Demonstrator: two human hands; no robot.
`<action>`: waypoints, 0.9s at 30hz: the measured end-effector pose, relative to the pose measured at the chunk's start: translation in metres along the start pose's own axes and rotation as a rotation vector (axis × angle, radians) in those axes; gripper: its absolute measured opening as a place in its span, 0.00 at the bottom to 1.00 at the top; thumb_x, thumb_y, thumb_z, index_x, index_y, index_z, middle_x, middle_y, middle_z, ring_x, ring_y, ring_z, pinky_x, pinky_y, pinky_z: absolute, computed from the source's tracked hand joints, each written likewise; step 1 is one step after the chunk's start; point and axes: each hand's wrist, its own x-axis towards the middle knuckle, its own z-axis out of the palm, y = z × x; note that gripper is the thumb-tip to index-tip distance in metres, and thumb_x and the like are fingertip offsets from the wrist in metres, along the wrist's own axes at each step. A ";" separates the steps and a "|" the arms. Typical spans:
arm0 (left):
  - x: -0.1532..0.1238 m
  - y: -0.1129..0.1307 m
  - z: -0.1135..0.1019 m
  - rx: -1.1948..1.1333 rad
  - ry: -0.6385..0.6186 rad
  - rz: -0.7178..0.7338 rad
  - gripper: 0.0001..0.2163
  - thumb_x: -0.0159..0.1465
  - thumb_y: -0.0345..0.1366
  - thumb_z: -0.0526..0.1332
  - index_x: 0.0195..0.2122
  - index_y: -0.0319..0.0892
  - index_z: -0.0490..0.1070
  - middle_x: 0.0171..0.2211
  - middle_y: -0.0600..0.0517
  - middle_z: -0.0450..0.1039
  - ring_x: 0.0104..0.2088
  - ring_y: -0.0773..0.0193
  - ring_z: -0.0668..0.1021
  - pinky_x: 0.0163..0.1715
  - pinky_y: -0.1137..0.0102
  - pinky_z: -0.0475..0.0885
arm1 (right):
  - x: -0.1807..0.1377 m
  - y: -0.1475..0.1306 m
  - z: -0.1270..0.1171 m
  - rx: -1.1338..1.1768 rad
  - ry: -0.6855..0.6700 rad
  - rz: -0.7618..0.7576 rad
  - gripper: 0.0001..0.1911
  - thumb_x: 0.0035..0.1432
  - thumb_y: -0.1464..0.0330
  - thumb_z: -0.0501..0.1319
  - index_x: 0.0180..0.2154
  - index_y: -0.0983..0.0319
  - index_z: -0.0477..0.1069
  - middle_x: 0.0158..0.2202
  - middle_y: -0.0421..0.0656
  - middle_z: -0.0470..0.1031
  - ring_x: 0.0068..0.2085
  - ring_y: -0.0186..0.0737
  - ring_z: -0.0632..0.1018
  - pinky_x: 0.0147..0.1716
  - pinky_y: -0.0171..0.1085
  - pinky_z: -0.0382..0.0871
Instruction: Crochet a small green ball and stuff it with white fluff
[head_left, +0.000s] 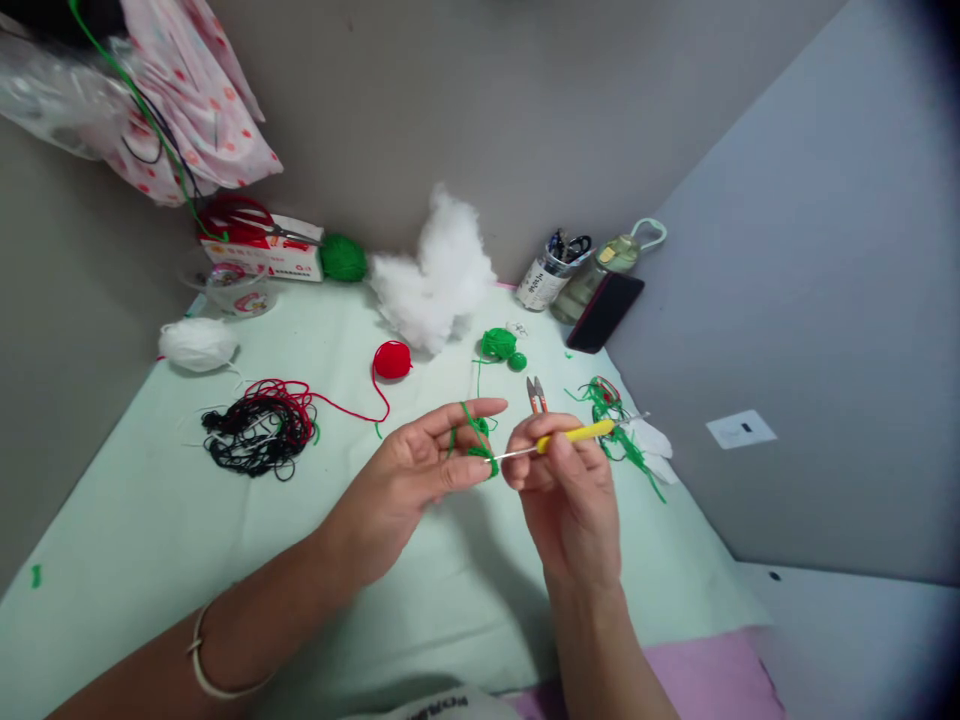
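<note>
Between the thumb and fingers of my left hand is a small green crochet piece. Green yarn loops over the raised index finger of that hand. My right hand grips a crochet hook by its yellow handle, and its metal tip meets the green piece. Beyond the hands lie a green yarn ball and a smaller round green piece. Orange-handled thread snips rest just past my right hand, which partly hides them.
Tangled black yarn and a red yarn ball lie left. White stuffing sits at the back wall. A pen cup, a bottle and a phone stand back right. Green yarn scraps lie right.
</note>
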 end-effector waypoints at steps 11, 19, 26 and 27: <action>0.005 -0.006 0.007 -0.144 0.141 0.003 0.18 0.58 0.36 0.76 0.50 0.42 0.84 0.28 0.57 0.72 0.28 0.71 0.69 0.43 0.70 0.70 | -0.014 0.009 0.006 -0.821 -0.021 -0.668 0.20 0.66 0.77 0.63 0.53 0.51 0.80 0.47 0.46 0.83 0.44 0.44 0.83 0.40 0.43 0.80; 0.006 -0.004 0.010 -0.086 0.164 0.122 0.23 0.60 0.35 0.75 0.57 0.51 0.80 0.33 0.57 0.74 0.38 0.68 0.74 0.47 0.72 0.67 | -0.007 0.010 0.012 -0.512 0.088 -0.431 0.12 0.68 0.73 0.62 0.45 0.54 0.83 0.38 0.43 0.80 0.35 0.39 0.80 0.31 0.39 0.76; 0.007 -0.002 -0.003 -0.179 0.078 -0.038 0.15 0.61 0.34 0.74 0.50 0.44 0.84 0.36 0.53 0.75 0.36 0.69 0.74 0.48 0.71 0.68 | -0.005 0.013 0.008 -0.387 0.115 -0.421 0.13 0.68 0.74 0.62 0.44 0.55 0.83 0.35 0.43 0.79 0.33 0.38 0.78 0.31 0.38 0.74; 0.007 -0.001 -0.003 -0.154 0.073 -0.001 0.16 0.61 0.34 0.74 0.51 0.46 0.84 0.35 0.54 0.75 0.37 0.69 0.74 0.48 0.71 0.67 | -0.004 0.011 0.007 -0.269 0.128 -0.332 0.11 0.69 0.72 0.62 0.42 0.55 0.84 0.34 0.42 0.79 0.31 0.37 0.77 0.29 0.37 0.73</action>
